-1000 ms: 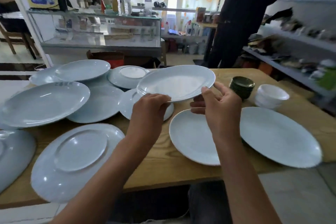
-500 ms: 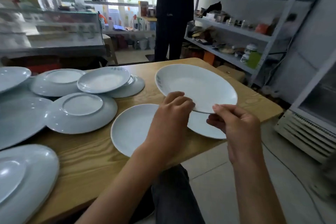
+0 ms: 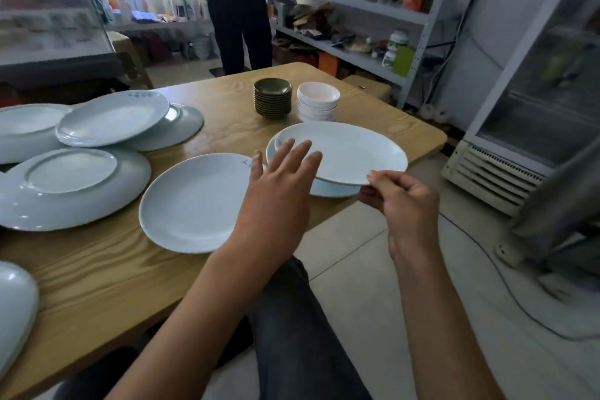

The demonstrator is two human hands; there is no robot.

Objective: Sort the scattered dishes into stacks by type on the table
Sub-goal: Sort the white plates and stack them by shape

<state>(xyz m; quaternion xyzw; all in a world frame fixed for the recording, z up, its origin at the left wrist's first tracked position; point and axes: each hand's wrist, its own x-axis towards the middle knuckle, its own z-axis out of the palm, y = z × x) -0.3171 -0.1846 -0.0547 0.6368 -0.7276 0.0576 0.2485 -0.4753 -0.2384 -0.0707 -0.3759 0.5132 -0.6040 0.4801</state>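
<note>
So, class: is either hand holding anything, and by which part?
The right hand pinches the oval white plate by its near rim, over another plate. The left hand is open, holding nothing.

Small shop or eatery w/ storeroom feel: glass display counter (image 3: pixel 48 19) at left, metal shelving (image 3: pixel 350 6) crammed w/ jars, boxes, misc goods, bottles on back shelves (image 3: pixel 181 6), glass-door fridge (image 3: pixel 532 101) at right, wooden table (image 3: pixel 107 273), tiled floor (image 3: pixel 373 269).
</note>
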